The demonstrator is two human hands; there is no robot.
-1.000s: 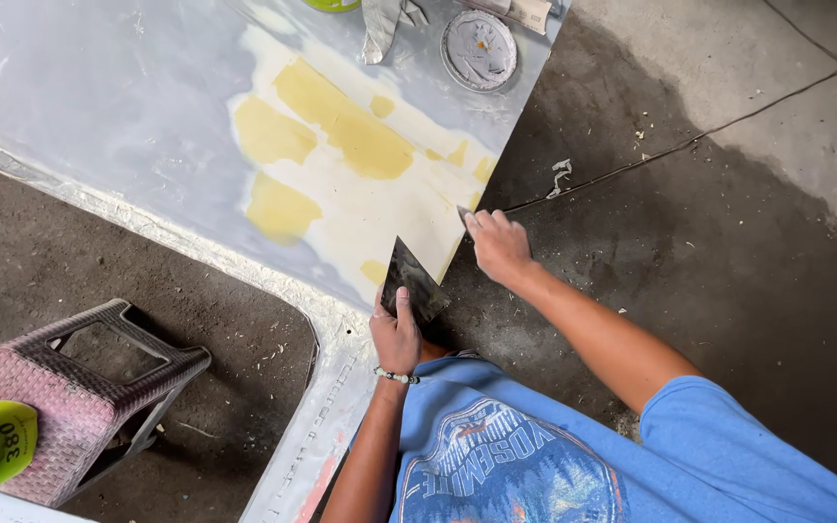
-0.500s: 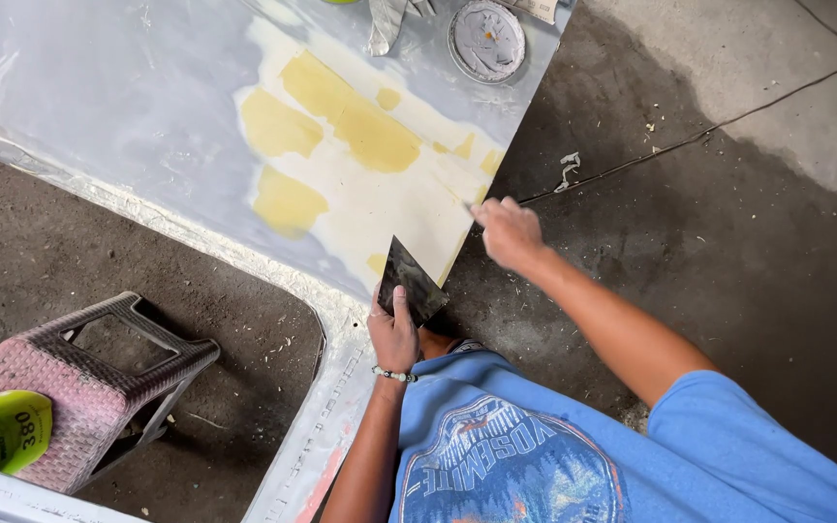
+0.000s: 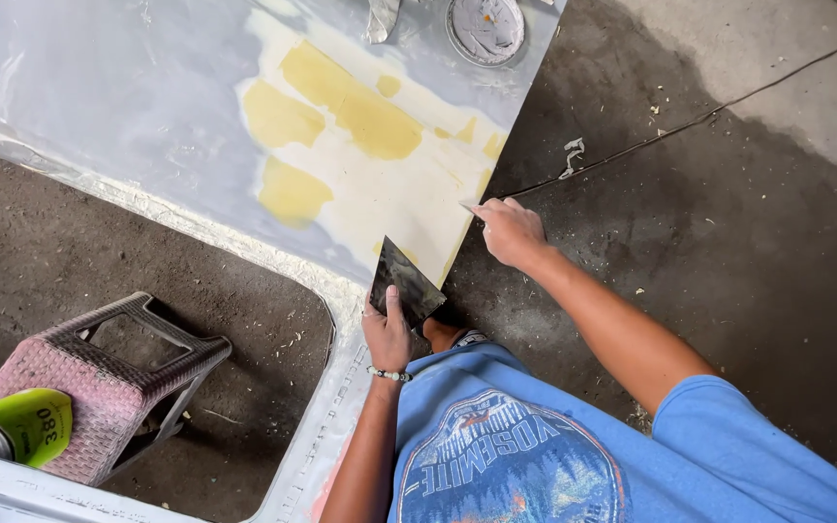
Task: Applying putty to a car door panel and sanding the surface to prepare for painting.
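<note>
On the grey panel point(image 3: 147, 107), left hand point(image 3: 387, 334) pinching dark spreader point(image 3: 404, 281), right hand point(image 3: 509, 232) curled at panel's edge just beside.

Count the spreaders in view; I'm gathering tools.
2. One dark spreader lies on the grey panel under the left hand; a metallic one lies at the panel's top, cut off by the frame. Others may be out of view.

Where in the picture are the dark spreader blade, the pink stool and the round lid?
dark spreader blade point(image 3: 405, 278), head view, middle of the flat blade.
pink stool point(image 3: 99, 387), head view, woven side wall.
round lid point(image 3: 485, 26), head view, its centre.
</note>
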